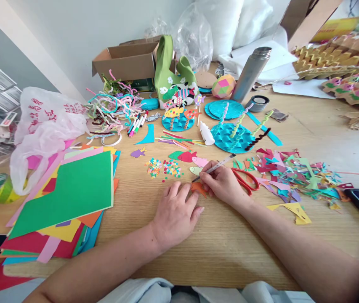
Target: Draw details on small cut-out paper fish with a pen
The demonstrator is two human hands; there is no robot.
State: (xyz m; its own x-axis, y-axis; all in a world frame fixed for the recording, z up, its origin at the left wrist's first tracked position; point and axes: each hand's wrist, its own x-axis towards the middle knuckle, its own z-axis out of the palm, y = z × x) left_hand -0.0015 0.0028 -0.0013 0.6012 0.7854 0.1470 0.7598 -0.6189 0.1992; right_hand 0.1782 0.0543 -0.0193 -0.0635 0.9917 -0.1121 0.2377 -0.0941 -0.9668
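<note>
My right hand [222,184] is closed round a pen [214,168], whose tip points down at a small orange paper shape [199,188] on the wooden table [223,235]. My left hand [176,210] lies flat with fingers stretched out, its fingertips pressing on the left edge of the orange shape. Just beyond the pen tip lie cut-out paper fish: a red one [187,156], a pink one [200,161] and a pale one [195,170]. Red-handled scissors [245,179] rest right of my right hand.
A stack of coloured paper sheets topped by green [68,191] lies left. Confetti dots [163,168] sit ahead. Paper scraps [289,172] spread right. Teal discs [232,136], a glue bottle [206,134], markers [136,124], pipe cleaners [113,105], a steel flask [250,73] and a cardboard box [125,61] stand behind.
</note>
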